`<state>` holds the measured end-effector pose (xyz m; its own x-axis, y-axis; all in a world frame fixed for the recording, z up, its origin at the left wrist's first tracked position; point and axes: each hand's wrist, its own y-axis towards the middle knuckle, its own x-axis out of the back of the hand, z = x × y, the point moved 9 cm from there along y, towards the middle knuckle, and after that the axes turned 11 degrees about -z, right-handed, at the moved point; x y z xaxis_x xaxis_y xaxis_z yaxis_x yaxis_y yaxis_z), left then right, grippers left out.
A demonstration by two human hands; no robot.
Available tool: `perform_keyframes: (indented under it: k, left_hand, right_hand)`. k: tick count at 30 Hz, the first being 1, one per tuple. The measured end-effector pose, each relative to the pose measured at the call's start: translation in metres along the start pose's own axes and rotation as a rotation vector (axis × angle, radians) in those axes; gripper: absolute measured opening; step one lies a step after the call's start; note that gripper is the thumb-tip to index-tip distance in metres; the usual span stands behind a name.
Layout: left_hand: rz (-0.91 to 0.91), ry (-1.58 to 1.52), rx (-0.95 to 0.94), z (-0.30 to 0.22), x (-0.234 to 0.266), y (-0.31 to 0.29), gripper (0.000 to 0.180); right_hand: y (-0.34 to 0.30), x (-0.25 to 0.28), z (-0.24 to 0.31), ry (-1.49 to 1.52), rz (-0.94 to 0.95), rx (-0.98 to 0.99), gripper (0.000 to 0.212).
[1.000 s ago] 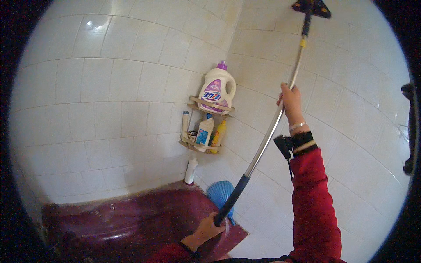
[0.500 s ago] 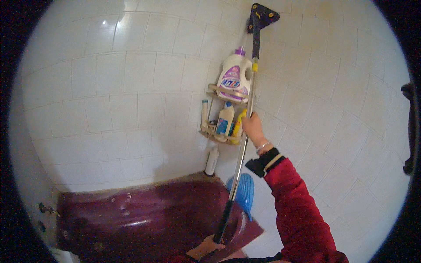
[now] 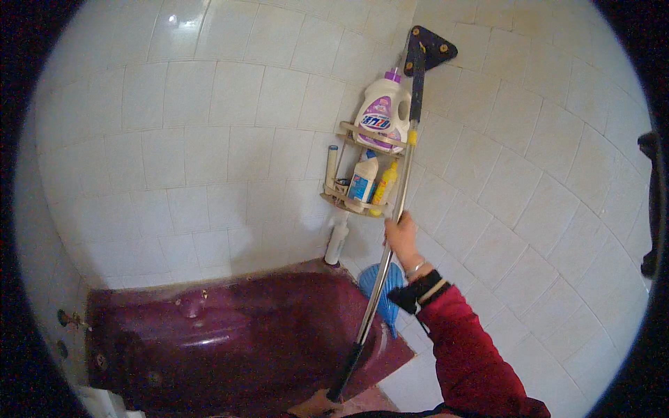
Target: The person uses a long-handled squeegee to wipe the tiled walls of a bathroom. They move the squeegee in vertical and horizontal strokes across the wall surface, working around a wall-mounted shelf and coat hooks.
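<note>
White-tiled walls [image 3: 529,146] meet at a corner above a maroon bathtub [image 3: 202,306]. Pole mop [image 3: 380,279] runs aslant up the view, its black triangular head [image 3: 435,52] at the right-hand wall, above and right of the white detergent jug [image 3: 380,108] on the corner rack [image 3: 348,204]. Contact between head and tile: cannot tell. Right hand [image 3: 402,238] wrapped around the metal shaft, below the rack; left hand [image 3: 317,404] closed on the dark grip [image 3: 346,373] at the lower end, partly cut off by the frame. Blue ribbed object [image 3: 368,279] lies behind the shaft.

Step in hand (judgement): two-handed positioning of the head against high tile. Next move probably calls for steady guiding pressure, shaft kept clear of jug and rack.
</note>
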<state>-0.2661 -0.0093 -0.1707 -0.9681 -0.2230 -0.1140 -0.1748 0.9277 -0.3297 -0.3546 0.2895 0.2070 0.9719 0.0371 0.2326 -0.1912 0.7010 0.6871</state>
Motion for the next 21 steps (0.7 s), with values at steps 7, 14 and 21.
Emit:
perform_keyframes:
  k: [7, 14, 21]
  left_hand:
    - [0.005, 0.061, -0.167, -0.170, 0.017, 0.088, 0.031]
    - [-0.086, 0.107, -0.361, -0.306, 0.042, 0.086, 0.020]
    - [-0.008, 0.075, -0.264, -0.173, 0.037, 0.052, 0.025]
  right_hand:
    - [0.182, 0.006, 0.098, -0.265, -0.167, 0.378, 0.040]
    - [0.291, 0.027, 0.173, -0.005, -0.138, 0.247, 0.025]
    - [0.185, 0.018, 0.105, 0.176, 0.064, 0.200, 0.026]
